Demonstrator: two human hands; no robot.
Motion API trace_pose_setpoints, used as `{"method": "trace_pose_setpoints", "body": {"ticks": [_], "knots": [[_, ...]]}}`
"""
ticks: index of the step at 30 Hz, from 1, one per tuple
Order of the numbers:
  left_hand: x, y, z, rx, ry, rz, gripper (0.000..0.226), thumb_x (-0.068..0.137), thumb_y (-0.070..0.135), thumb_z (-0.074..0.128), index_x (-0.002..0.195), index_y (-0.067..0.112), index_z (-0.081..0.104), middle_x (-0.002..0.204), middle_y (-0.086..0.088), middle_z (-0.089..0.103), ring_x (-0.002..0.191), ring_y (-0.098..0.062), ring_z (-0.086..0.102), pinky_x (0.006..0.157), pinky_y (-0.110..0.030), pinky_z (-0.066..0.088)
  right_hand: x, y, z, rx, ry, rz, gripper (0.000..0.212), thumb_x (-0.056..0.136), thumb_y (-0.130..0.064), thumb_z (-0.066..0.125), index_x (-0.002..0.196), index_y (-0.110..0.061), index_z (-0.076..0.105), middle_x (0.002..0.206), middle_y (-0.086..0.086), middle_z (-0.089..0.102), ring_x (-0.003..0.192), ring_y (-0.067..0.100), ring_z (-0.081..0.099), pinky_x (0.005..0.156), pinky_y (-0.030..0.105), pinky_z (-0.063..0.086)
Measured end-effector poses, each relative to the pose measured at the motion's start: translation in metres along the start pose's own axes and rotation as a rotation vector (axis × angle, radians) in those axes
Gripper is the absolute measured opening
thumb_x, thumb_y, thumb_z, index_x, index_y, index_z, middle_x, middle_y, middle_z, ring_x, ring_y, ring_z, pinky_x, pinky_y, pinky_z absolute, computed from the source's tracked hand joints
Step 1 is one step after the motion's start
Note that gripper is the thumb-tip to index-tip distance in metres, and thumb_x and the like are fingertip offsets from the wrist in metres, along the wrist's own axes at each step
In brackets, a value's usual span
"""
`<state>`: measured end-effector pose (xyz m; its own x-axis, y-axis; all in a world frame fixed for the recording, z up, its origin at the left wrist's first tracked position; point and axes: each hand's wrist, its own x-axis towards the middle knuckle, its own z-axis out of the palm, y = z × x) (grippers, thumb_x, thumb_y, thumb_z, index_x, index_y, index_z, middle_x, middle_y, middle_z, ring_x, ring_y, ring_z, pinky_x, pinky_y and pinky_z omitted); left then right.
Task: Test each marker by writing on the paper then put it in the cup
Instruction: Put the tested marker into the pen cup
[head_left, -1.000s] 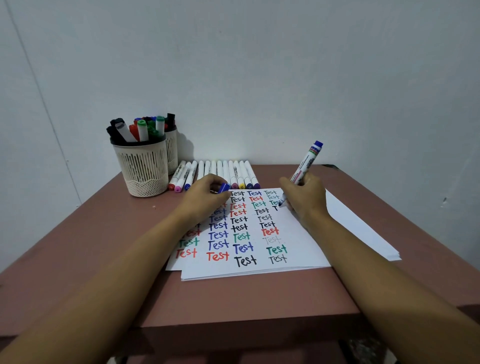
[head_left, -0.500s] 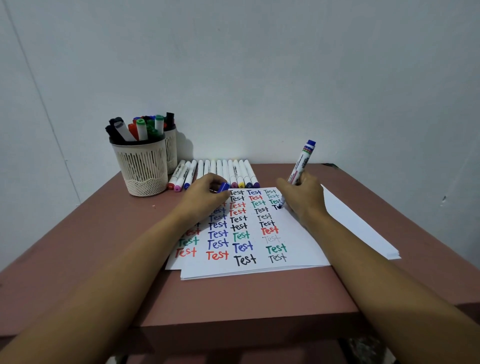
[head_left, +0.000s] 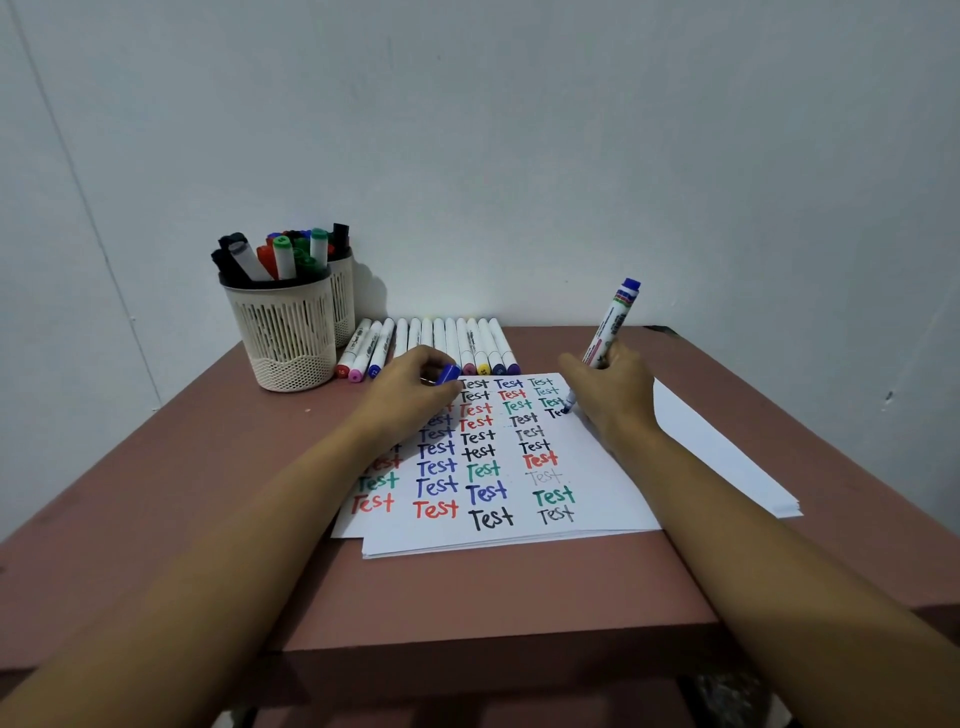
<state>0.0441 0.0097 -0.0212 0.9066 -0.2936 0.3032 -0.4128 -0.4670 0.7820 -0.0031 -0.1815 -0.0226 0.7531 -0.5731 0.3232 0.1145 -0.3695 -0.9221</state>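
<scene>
Two hands over the paper (head_left: 597, 499). I note right hand (head_left: 615, 397) grips blue marker (head_left: 612, 325), tip touching far-right column; left hand (head_left: 410, 392) pinches blue cap (head_left: 448, 374).

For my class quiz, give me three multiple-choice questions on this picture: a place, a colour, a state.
1. Where does the cup stand? A left of the marker row; B on the floor; C on a shelf.
2. The cap in the left hand is: A red; B blue; C green.
3. The marker in the right hand is: A capped; B lying flat; C uncapped, tip on the paper.
A, the cup sits beside the row's left end. B, blue pokes out of the hand. C, its tip touches the paper.
</scene>
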Motion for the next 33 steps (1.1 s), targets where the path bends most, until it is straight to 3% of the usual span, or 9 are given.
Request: {"method": "trace_pose_setpoints", "body": {"ticks": [4,11,18,22,26,29,33], "knots": [[0.0001,0.0001,-0.0004,0.005,-0.003,-0.005,0.023,0.088,0.02,0.062,0.11,0.016,0.055,0.105,0.002,0.059,0.096,-0.013,0.057,0.087,-0.028,0.048,-0.0003,0.0001,0.0003,0.008,-0.01,-0.003,0.027,0.08,-0.012,0.059,0.064,-0.014,0.037,0.065,0.006,0.047,0.063,0.02,0.05,0.06,0.036,0.049],[-0.0015,0.0023,-0.0001,-0.001,-0.001,-0.004,0.023,0.089,0.019,0.062,0.11,0.015,0.055,0.103,0.003,0.057,0.094,-0.011,0.056,0.081,-0.023,0.045,0.0012,0.0021,-0.0014,0.015,0.062,-0.001,0.027,0.081,-0.015,0.061,0.063,-0.013,0.041,0.065,0.007,0.053,0.054,0.017,0.049,0.051,0.025,0.042],[-0.0009,0.0013,-0.0007,0.003,0.002,0.004,0.022,0.089,0.019,0.062,0.109,0.016,0.054,0.1,0.005,0.056,0.091,-0.009,0.054,0.071,-0.013,0.044,0.0015,0.0014,-0.0008,-0.003,0.06,-0.016,0.031,0.082,-0.013,0.059,0.061,-0.015,0.036,0.059,0.0,0.047,0.054,0.017,0.05,0.054,0.031,0.046],[-0.0011,0.0013,-0.0007,0.016,0.001,0.006,0.024,0.089,0.019,0.062,0.111,0.016,0.054,0.102,0.004,0.056,0.093,-0.01,0.054,0.074,-0.017,0.043,0.0013,0.0015,-0.0002,0.009,0.07,-0.013,0.034,0.081,-0.012,0.058,0.06,-0.016,0.032,0.057,-0.001,0.04,0.056,0.019,0.047,0.061,0.038,0.051],[-0.0005,0.0012,0.0005,0.019,-0.002,0.004,0.026,0.089,0.019,0.062,0.113,0.014,0.055,0.103,0.003,0.057,0.094,-0.01,0.054,0.079,-0.021,0.042,0.0023,0.0023,-0.0015,0.013,0.079,-0.011,0.033,0.082,-0.013,0.058,0.061,-0.015,0.034,0.058,0.001,0.045,0.051,0.014,0.047,0.052,0.028,0.043],[-0.0001,0.001,0.0005,0.003,-0.002,0.005,0.026,0.088,0.018,0.062,0.113,0.013,0.056,0.102,0.002,0.058,0.092,-0.011,0.055,0.081,-0.022,0.044,0.0031,0.0033,-0.0006,0.022,0.077,-0.001,0.03,0.079,-0.015,0.06,0.059,-0.015,0.037,0.06,0.005,0.05,0.058,0.022,0.052,0.059,0.037,0.051],[-0.0009,0.0014,0.0001,-0.005,-0.018,0.016,0.022,0.087,0.018,0.064,0.107,0.018,0.054,0.096,0.007,0.057,0.087,-0.008,0.055,0.077,-0.02,0.046,0.0026,0.0032,0.0008,-0.001,0.097,-0.016,0.029,0.078,-0.015,0.06,0.06,-0.016,0.037,0.061,0.003,0.048,0.061,0.023,0.052,0.061,0.039,0.051]]}}
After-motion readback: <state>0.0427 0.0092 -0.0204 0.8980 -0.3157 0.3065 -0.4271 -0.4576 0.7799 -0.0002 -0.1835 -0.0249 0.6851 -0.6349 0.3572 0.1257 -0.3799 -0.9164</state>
